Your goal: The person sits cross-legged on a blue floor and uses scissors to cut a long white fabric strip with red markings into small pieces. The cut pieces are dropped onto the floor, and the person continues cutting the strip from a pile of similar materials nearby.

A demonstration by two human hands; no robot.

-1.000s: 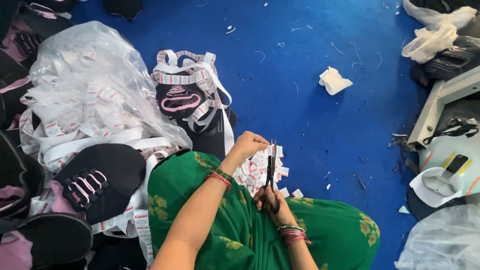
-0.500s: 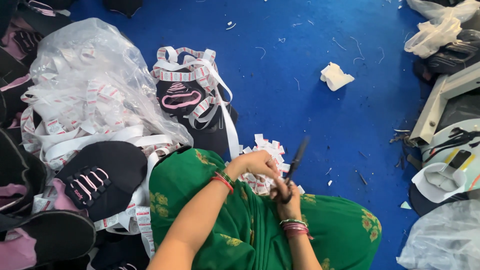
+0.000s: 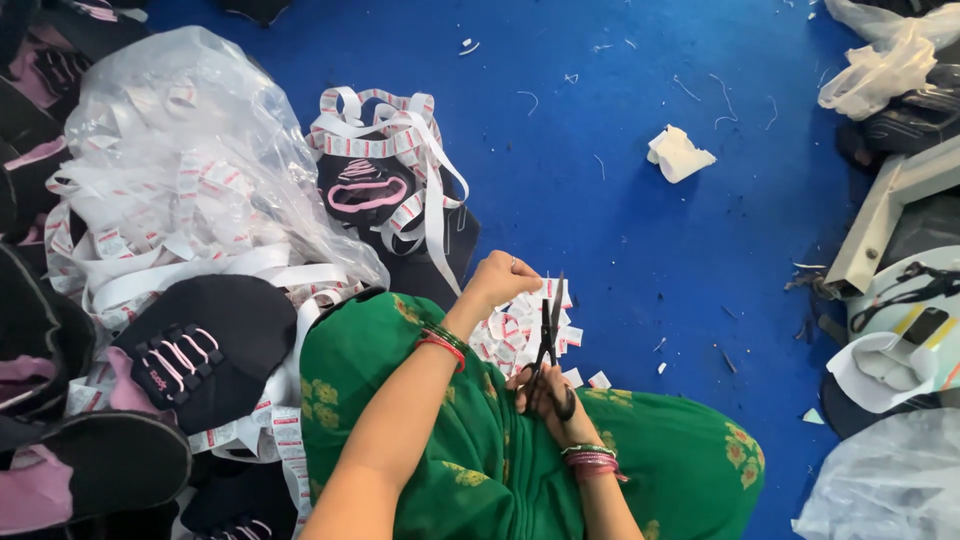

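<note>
Black-handled metal scissors (image 3: 549, 340) stand upright, gripped by the right hand (image 3: 545, 392). Just left, the left hand (image 3: 500, 280) pinches white printed label strips (image 3: 520, 325) above the cut pile.

A garment or footwear workshop floor, this. Black-and-pink fabric pieces (image 3: 205, 345) heaped on a blue mat floor (image 3: 620, 200). White printed label tape (image 3: 400, 140) spills from a clear plastic bag (image 3: 180, 150).

Dark metal scissors (image 3: 548, 335) with matt blades sit over small white paper-like labels (image 3: 515, 330) near a green patterned cloth garment (image 3: 470, 450), while at left a glossy, crinkled clear plastic bag (image 3: 180, 150) covers white woven tape (image 3: 400, 140) on matt blue floor (image 3: 620, 220).
</note>
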